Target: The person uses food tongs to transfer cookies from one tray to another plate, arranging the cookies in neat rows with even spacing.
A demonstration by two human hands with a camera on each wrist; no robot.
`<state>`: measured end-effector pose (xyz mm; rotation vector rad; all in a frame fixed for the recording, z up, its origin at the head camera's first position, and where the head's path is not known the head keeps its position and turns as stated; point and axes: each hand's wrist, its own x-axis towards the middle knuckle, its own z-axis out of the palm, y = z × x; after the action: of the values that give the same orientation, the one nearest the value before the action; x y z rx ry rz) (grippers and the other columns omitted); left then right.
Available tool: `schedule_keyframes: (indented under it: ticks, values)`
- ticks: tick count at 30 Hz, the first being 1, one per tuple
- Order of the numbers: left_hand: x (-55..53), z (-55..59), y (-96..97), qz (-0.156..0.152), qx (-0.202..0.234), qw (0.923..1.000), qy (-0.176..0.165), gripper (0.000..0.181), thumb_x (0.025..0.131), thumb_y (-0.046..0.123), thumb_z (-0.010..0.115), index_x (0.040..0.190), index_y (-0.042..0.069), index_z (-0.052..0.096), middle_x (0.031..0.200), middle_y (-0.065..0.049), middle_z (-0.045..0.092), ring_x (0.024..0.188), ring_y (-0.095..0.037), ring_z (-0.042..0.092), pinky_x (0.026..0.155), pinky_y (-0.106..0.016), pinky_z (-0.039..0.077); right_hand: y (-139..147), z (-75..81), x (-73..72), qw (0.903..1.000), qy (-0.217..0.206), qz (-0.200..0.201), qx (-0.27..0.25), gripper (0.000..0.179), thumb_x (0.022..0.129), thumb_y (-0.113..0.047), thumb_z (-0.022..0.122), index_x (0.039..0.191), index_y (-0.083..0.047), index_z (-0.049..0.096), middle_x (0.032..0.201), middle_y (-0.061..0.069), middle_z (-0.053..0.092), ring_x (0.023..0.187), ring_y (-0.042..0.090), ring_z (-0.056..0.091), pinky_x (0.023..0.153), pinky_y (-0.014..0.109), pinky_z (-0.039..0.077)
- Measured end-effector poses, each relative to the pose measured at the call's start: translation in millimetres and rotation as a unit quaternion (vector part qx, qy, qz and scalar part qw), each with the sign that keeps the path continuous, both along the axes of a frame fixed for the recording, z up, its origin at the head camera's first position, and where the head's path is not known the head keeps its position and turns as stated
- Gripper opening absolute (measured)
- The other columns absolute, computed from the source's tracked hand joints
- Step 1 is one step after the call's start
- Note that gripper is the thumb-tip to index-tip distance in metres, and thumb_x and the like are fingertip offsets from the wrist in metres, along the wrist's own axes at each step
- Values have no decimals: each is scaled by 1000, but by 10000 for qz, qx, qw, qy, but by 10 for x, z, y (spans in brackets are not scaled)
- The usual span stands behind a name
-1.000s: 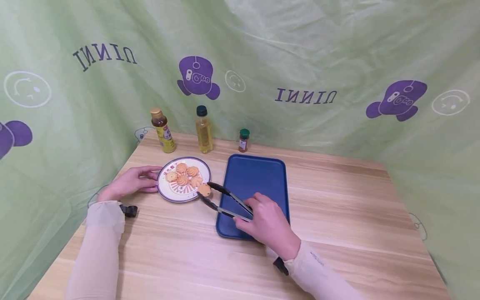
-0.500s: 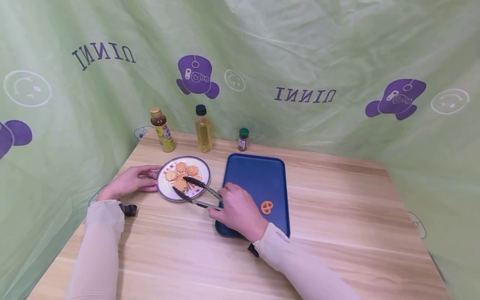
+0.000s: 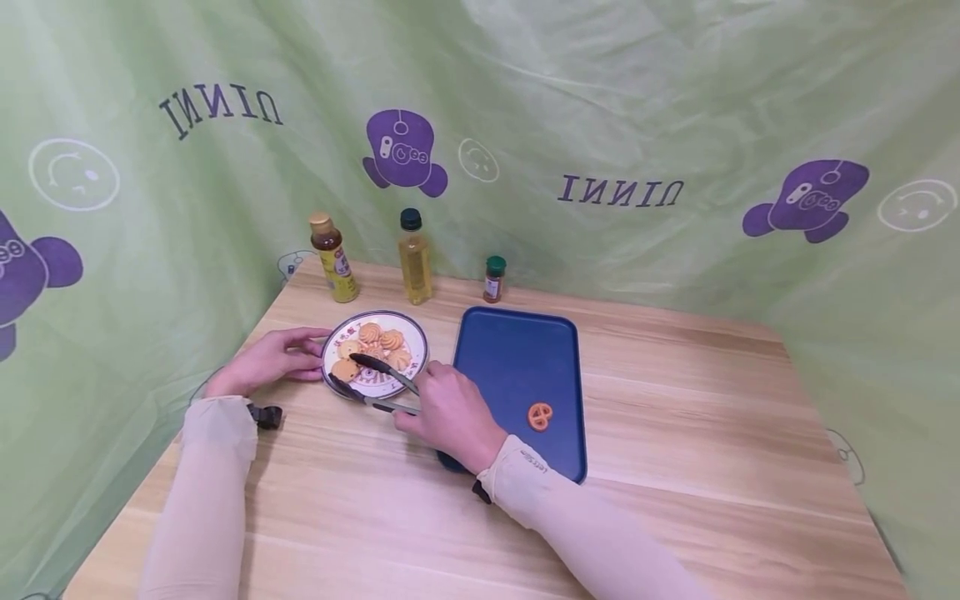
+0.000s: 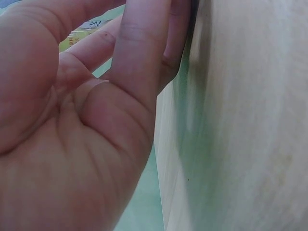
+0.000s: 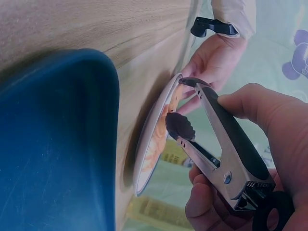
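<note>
My right hand [image 3: 455, 417] grips metal tongs [image 5: 225, 134] with black tips, which reach over the near left part of a white, dark-rimmed plate [image 3: 414, 340]. Between the parted tips lies a round cookie [image 3: 344, 370]; I cannot tell whether they still pinch it. Several swirled cookies [image 3: 392, 339] share the plate. My left hand [image 3: 273, 360] touches the plate's left rim, its fingers loosely extended. In the left wrist view the palm fills much of the picture. Right of the plate, a blue tray [image 3: 517, 350] carries one pretzel-shaped cookie [image 3: 539, 416].
Behind the plate stand a brown-and-yellow bottle [image 3: 337, 262] with a tan cap and a dark-capped bottle of yellow liquid [image 3: 416, 260]. A small green-lidded jar [image 3: 494, 279] stands behind the tray. A green printed curtain [image 3: 615, 108] surrounds the wooden table [image 3: 697, 433].
My right hand has moved left with the tongs, carrying the round cookie from the plate's right edge to its near left part. The pretzel-shaped cookie has come into view. My left hand stays at the rim.
</note>
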<state>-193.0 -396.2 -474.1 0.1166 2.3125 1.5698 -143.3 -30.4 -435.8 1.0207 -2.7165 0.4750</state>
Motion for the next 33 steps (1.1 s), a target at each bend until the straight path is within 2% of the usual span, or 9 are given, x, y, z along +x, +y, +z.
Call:
schedule_keyframes:
  ticks: [11, 20, 28, 33]
  values:
    - [15, 25, 9, 92, -65, 9999, -50, 70, 107, -5, 67, 169, -10, 36, 138, -33, 59, 101, -8, 79, 97, -31, 72, -14, -7, 8, 9999, 23, -81, 116, 53, 95, -46, 84, 126, -4, 79, 104, 9, 78, 92, 23, 78, 75, 39, 72]
    - [-2, 0, 7, 11, -71, 10000, -12, 69, 108, -3, 67, 170, -9, 35, 142, -36, 58, 103, -7, 79, 98, -31, 71, -18, 8, 29, 9998, -63, -108, 180, 52, 95, -48, 84, 122, -3, 81, 106, 9, 78, 91, 22, 77, 73, 38, 72]
    - [13, 12, 19, -9, -120, 9999, 32, 69, 107, -4, 67, 169, -10, 36, 140, -35, 59, 101, -6, 79, 97, -30, 72, 9, 17, 42, 9999, -21, -67, 99, 54, 95, -46, 84, 127, -3, 80, 105, 9, 79, 92, 22, 77, 73, 36, 71]
    - [7, -1, 6, -1, -147, 9999, 49, 69, 107, -4, 68, 169, -9, 37, 140, -35, 59, 101, -6, 79, 96, -29, 72, 67, 41, 69, 9999, 79, -60, 70, 47, 95, -46, 84, 117, -4, 83, 97, 6, 75, 83, 18, 71, 68, 34, 68]
